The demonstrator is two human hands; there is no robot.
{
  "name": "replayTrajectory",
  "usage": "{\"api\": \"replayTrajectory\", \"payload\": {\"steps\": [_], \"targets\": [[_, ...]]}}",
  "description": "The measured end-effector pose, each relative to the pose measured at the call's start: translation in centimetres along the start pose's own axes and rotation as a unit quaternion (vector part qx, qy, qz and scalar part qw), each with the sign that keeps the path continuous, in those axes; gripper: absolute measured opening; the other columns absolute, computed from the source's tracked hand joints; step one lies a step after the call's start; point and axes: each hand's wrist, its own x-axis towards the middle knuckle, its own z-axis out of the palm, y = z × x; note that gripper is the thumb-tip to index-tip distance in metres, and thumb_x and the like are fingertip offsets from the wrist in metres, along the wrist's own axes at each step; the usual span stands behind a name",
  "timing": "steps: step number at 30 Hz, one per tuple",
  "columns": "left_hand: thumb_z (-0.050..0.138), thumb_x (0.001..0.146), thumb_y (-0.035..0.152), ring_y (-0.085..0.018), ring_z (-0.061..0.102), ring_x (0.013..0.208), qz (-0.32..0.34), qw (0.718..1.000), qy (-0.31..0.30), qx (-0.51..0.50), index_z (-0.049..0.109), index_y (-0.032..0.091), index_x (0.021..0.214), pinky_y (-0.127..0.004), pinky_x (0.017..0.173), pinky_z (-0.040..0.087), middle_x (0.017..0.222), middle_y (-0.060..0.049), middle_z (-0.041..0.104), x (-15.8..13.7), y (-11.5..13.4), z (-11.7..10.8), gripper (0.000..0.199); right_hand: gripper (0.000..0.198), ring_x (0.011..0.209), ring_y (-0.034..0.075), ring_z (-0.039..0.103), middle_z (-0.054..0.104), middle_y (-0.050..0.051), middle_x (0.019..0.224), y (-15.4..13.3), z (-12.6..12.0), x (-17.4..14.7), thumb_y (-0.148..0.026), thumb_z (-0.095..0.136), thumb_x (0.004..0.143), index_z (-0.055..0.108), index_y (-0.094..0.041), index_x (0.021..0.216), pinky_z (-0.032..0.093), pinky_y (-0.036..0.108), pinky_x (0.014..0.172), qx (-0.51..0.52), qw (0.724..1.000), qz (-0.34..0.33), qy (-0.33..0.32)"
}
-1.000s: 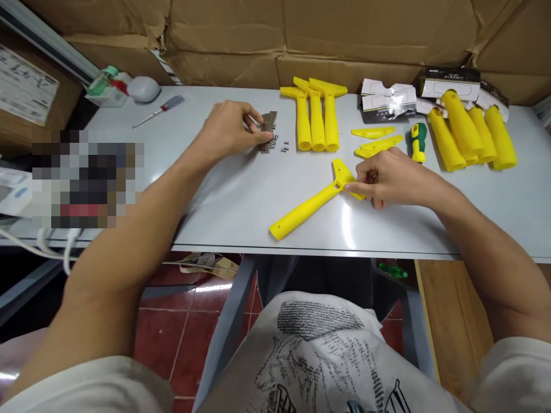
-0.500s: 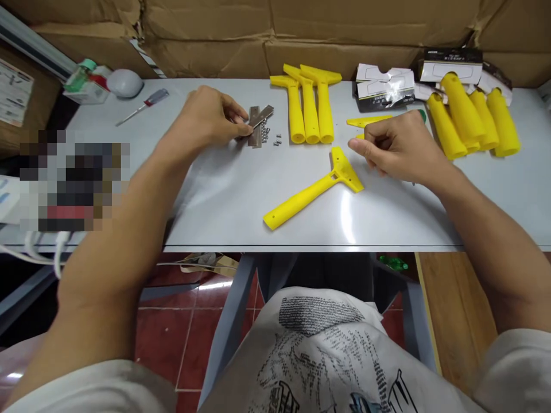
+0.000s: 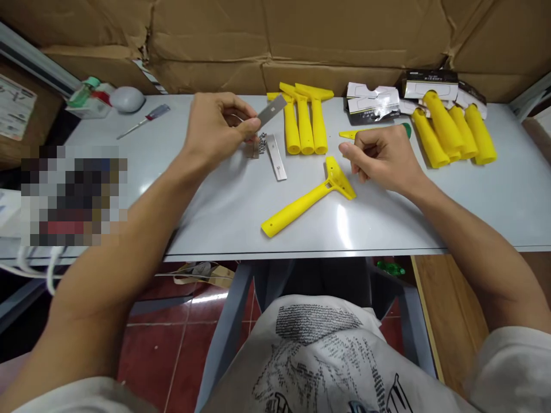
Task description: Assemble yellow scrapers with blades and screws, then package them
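Note:
My left hand (image 3: 224,123) pinches a flat metal blade (image 3: 272,112) between thumb and fingers, raised at a slant above the table. Below it lie a second blade (image 3: 276,158), small screws (image 3: 262,141) and another metal strip (image 3: 253,151), partly hidden by the hand. My right hand (image 3: 383,158) is curled closed on the right; what it holds, if anything, is hidden. A green rounded piece (image 3: 407,128) shows behind its knuckles, and a thin yellow part (image 3: 348,135) pokes out beyond it. Between my hands lies a yellow scraper handle (image 3: 297,209), its wide head pointing up and right.
Three yellow scraper handles (image 3: 306,126) stand in a row at the back. Yellow tubular pieces (image 3: 458,129) and black-and-white packaging (image 3: 373,104) lie at the right. A screwdriver (image 3: 144,121) and a white rounded object (image 3: 127,100) are at the left, before cardboard (image 3: 206,34).
My left hand has lifted one blade off the pile, up and to the right. Another blade now lies apart, right of the screws. My right hand stays curled. The whole view has shifted slightly.

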Motion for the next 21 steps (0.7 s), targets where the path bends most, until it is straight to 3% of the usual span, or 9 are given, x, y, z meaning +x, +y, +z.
{"api": "replayTrajectory", "payload": {"steps": [3,6,10,13,17,21], "targets": [[0.108,0.067,0.083,-0.022,0.077,0.093,0.011,0.999,0.021,0.026,0.081,0.032,0.088,-0.048,0.096,0.068,0.098,0.000,0.086,0.3,-0.7,0.2,0.062,0.068,0.058,0.016,0.059,0.064,0.002,0.056,0.4,0.4,0.1,-0.062,0.079,0.114,0.057,-0.023,0.063,0.050,0.036,0.070,-0.010,1.000,-0.009,-0.012],[0.115,0.069,0.078,-0.021,0.076,0.094,0.061,0.997,0.016,-0.038,0.084,0.031,0.092,-0.047,0.096,0.067,0.100,0.002,0.089,-0.4,-0.2,0.5,0.061,0.068,0.061,0.017,0.063,0.068,0.003,0.062,0.0,0.5,0.1,-0.070,0.082,0.112,0.060,-0.024,0.067,0.052,0.036,0.069,0.028,0.999,0.015,-0.022],[0.122,0.072,0.067,-0.021,0.077,0.081,0.068,0.981,-0.106,-0.149,0.085,0.031,0.092,-0.048,0.083,0.069,0.091,0.000,0.086,-3.7,2.0,2.3,0.055,0.064,0.060,0.017,0.070,0.082,0.001,0.086,-1.1,0.7,0.0,-0.087,0.097,0.092,0.076,-0.027,0.102,0.056,0.035,0.060,0.173,0.982,0.057,-0.047],[0.114,0.080,0.078,-0.022,0.080,0.083,0.089,0.974,-0.158,-0.135,0.084,0.028,0.091,-0.043,0.080,0.071,0.094,-0.002,0.086,-6.0,3.2,3.7,0.059,0.071,0.058,0.016,0.070,0.081,-0.002,0.086,-1.5,1.5,-0.3,-0.085,0.106,0.082,0.076,-0.028,0.112,0.055,0.033,0.053,0.250,0.962,0.063,-0.092],[0.105,0.089,0.079,-0.022,0.081,0.086,0.105,0.970,-0.192,-0.108,0.083,0.027,0.094,-0.038,0.080,0.071,0.096,-0.003,0.086,-7.0,3.5,4.2,0.057,0.061,0.057,0.015,0.069,0.078,0.000,0.078,-1.5,2.4,-0.8,-0.080,0.103,0.091,0.078,-0.024,0.098,0.053,0.031,0.051,0.273,0.957,0.029,-0.098],[0.106,0.092,0.064,-0.022,0.081,0.085,0.124,0.972,-0.177,-0.093,0.086,0.028,0.095,-0.039,0.082,0.070,0.096,-0.002,0.086,-7.1,3.5,3.8,0.042,0.057,0.060,0.016,0.071,0.076,0.000,0.076,-1.5,2.9,-1.1,-0.076,0.100,0.096,0.078,-0.024,0.097,0.053,0.031,0.052,0.269,0.960,0.027,-0.066]]}}
